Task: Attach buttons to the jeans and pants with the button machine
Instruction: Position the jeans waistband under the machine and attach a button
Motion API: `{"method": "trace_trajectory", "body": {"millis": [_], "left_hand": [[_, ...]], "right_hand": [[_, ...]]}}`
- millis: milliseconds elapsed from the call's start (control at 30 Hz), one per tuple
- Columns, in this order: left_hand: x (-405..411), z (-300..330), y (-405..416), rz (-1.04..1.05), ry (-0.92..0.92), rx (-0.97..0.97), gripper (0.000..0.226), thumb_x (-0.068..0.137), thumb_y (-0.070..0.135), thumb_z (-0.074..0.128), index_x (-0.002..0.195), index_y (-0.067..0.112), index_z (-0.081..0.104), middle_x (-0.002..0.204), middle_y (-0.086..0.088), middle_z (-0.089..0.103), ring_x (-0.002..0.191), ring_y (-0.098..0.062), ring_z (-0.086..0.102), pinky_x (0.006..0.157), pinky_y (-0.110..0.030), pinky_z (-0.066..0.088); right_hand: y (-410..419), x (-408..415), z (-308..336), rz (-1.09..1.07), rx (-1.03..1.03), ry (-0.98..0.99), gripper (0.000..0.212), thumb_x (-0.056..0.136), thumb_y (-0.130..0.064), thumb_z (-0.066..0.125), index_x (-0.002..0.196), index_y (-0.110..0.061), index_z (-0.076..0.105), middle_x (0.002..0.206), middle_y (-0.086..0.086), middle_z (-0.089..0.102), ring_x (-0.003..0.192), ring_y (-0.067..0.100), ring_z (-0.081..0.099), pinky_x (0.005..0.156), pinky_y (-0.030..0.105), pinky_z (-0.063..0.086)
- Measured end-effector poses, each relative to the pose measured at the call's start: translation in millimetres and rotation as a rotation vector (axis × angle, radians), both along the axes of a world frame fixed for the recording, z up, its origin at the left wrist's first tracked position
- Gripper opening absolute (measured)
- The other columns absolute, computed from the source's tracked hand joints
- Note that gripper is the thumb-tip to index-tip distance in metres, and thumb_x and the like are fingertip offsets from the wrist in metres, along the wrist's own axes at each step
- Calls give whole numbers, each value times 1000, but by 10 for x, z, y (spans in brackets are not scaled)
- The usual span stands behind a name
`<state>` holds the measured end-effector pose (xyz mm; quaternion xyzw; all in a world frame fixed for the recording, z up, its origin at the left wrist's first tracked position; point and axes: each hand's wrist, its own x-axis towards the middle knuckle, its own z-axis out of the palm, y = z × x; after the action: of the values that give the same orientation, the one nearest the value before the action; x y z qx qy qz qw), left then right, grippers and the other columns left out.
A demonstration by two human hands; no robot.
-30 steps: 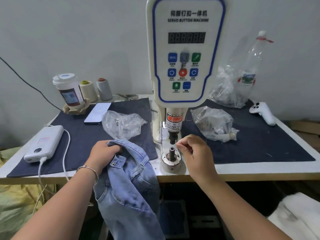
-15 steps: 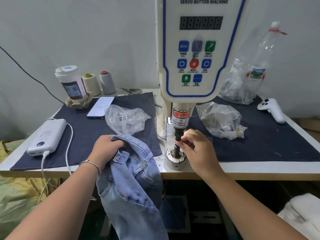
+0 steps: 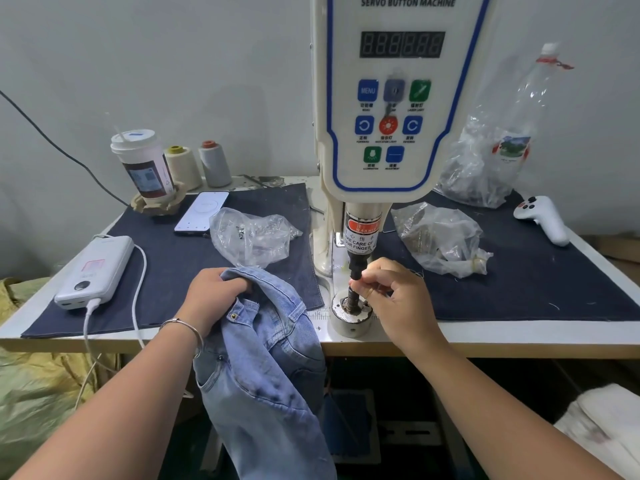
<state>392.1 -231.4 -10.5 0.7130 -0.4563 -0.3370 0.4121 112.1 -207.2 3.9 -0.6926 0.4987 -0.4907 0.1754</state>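
table (image 3: pixel 519 332): carries the machine, dark cloth mats, bags of parts
button machine (image 3: pixel 398 98): upright at centre, punch directly over the round die (image 3: pixel 350 315) at the front edge
jeans (image 3: pixel 266 358): waistband bunched on the table edge just left of the die, legs hanging off; not yet on the die
left hand (image 3: pixel 211 296): fingers curled, gripping the waistband
right hand (image 3: pixel 391 296): fingertips pinched together at the punch tip, apparently seating a small part too hidden to name
risk: pinched fingers if the machine fires now; part dropping loose if poorly seated
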Motion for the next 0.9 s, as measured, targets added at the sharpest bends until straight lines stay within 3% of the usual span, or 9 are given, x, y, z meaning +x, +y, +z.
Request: {"method": "trace_trajectory", "body": {"millis": [200, 367, 467, 533, 600, 700, 900], "left_hand": [[14, -9, -6, 1, 10, 8, 8, 78, 5, 68, 80, 3, 75, 79, -13, 72, 73, -19, 60, 74, -34, 51], [4, 6, -5, -5, 33, 29, 7, 78, 5, 67, 78, 3, 74, 75, -10, 71, 72, -20, 60, 72, -33, 51], [-7, 81, 36, -34, 63, 50, 10, 81, 2, 64, 83, 0, 74, 85, -17, 75, 75, -22, 63, 78, -38, 55], [2, 191, 110, -109, 108, 96, 16, 83, 0, 60, 86, 1, 76, 91, -20, 75, 78, -26, 69, 80, -41, 57], [7, 326, 234, -257, 148, 198, 18, 78, 3, 62, 84, 6, 78, 88, -18, 76, 80, -30, 73, 71, -36, 60], [-38, 506, 448, -495, 266, 356, 34, 68, 5, 68, 101, -3, 74, 105, -27, 72, 99, -41, 70, 89, -46, 57], [-338, 904, 788, -621, 438, 396, 36, 73, 16, 76, 105, -1, 75, 113, -24, 71, 97, -33, 72, 79, -35, 59]], "right_hand": [[8, -8, 17, 37, 17, -27, 9, 79, -10, 78, 80, -5, 71, 82, -4, 64, 67, 12, 56, 65, 11, 44], [74, -62, 39, 75, 48, -58, 7, 83, -13, 74, 85, -7, 74, 87, 0, 68, 81, 14, 62, 72, 17, 48], [177, -135, 54, 76, 54, -127, 11, 88, -18, 69, 85, -8, 74, 85, -1, 69, 83, 18, 63, 73, 26, 49], [278, -189, 82, 31, 47, -164, 14, 89, -23, 67, 84, -12, 73, 82, -5, 68, 81, 13, 63, 71, 23, 49], [405, -237, 132, -5, 40, -203, 22, 88, -33, 63, 84, -14, 73, 81, -7, 69, 80, 11, 64, 68, 18, 48], [611, -259, 244, 13, 50, -239, 29, 87, -39, 59, 82, -15, 74, 75, -7, 70, 77, 11, 66, 69, 21, 52], [992, -126, 455, 217, 72, -199, 19, 85, -21, 72, 68, -12, 73, 66, -5, 69, 67, 12, 65, 68, 32, 53]]}}
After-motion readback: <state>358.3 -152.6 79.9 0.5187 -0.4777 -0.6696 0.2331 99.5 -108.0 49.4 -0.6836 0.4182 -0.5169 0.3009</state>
